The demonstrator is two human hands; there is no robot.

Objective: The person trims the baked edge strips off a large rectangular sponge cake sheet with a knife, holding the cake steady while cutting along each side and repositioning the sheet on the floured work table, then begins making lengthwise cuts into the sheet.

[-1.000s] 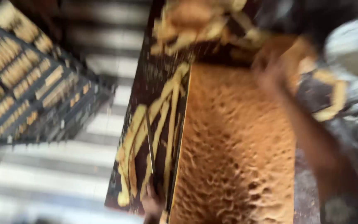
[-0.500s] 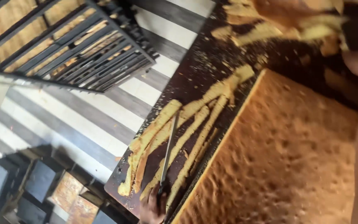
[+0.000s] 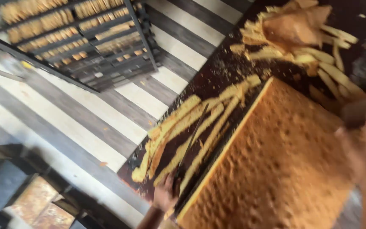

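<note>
No packages, labels, signs or screens show anywhere in this view, as far as the motion blur lets one judge. Nothing wrapped, printed or lit lies near the fingers of either hand, whether beside them, above them or past them toward the edges of the picture.

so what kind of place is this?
Probably a bakery or cake production kitchen. A big sponge cake slab lies on a dark worktop with trimmed strips beside it, the left hand holds a knife, and a rack of trays stands nearby.
</note>
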